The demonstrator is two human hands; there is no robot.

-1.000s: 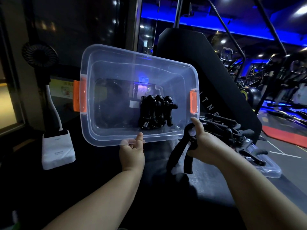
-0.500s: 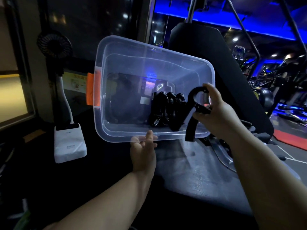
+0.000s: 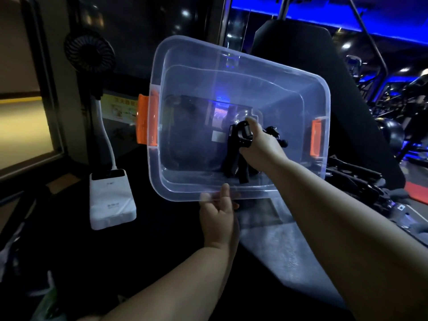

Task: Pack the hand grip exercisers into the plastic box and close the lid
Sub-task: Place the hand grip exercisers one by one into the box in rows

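Note:
A clear plastic box with orange latches is tipped up with its opening toward me. My left hand grips its near rim from below. My right hand is inside the box and holds a black hand grip exerciser by its spring end. Behind that hand, more black exercisers lie against the box bottom, mostly hidden. A pile of further exercisers lies on a clear lid to the right of the box.
A white power bank with a small black fan on a white stalk stands at the left. A black padded gym machine rises behind the box. Grey mat lies under my arms.
My right hand has carried the exerciser from the pile on the right over the near rim and into the box. The box has stayed tipped up in my left hand.

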